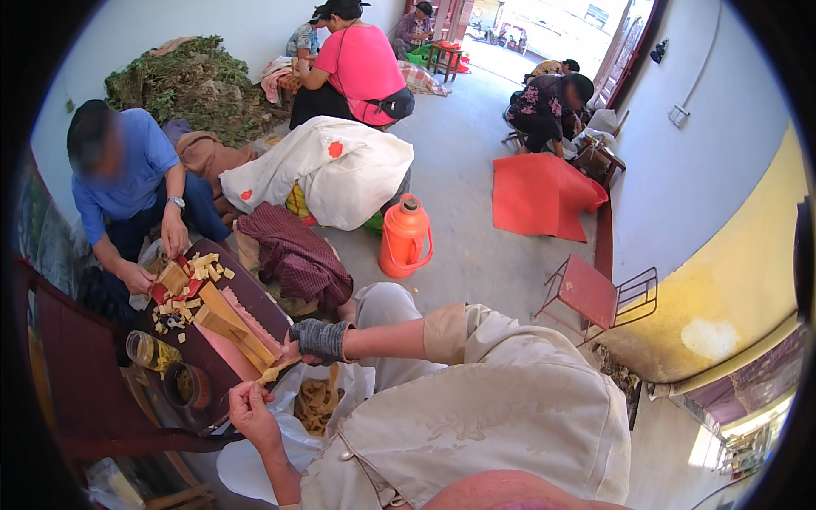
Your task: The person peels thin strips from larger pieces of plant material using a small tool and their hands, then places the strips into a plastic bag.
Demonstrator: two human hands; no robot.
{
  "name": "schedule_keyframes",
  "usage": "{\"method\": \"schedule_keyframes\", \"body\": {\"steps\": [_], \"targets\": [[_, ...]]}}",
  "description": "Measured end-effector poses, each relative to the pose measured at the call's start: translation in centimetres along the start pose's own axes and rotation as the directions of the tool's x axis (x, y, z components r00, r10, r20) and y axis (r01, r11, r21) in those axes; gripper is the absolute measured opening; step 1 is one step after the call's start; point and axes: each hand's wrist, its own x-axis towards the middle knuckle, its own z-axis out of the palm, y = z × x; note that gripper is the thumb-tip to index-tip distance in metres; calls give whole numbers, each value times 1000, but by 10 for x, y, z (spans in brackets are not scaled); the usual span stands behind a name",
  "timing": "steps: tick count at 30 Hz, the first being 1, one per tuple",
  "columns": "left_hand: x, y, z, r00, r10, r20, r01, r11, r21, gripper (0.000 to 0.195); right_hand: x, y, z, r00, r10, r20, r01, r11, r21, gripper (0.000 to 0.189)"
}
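A narrow tan strip of pliable material is stretched between my two hands. My left hand, bare, pinches its lower end between thumb and fingers. The other end is in my right hand, which wears a dark grey knitted glove or sleeve with the fingertips exposed. Both hands are at the near edge of a dark table. Below them, a white plastic bag holds many curled tan strips. A wooden board with a raised block rests on a pink cloth beside my hands.
Yellowish pieces lie at the table's far end, where a person in blue works. A glass jar and a dark cup stand at the left edge. An orange thermos and red chair stand on the floor.
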Motion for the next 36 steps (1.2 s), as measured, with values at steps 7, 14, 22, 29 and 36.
{"method": "schedule_keyframes", "body": {"steps": [7,14,22,29,36], "targets": [[-9,47,26,896,366,251,-441,671,596,30,3,3,11,950,-236,204,309,787,-534,25],[-20,6,21,900,76,428,-339,739,582,16,-7,5,20,976,66,209,50,860,-507,21],[-22,-13,-10,856,191,481,-513,438,738,14,-1,19,33,912,-222,345,404,634,-659,26],[4,-37,-35,784,376,495,-607,295,738,20,0,14,49,846,-347,405,530,626,-572,28],[22,-64,-17,896,337,289,-428,483,764,17,18,7,36,903,-362,233,419,610,-673,30]]}}
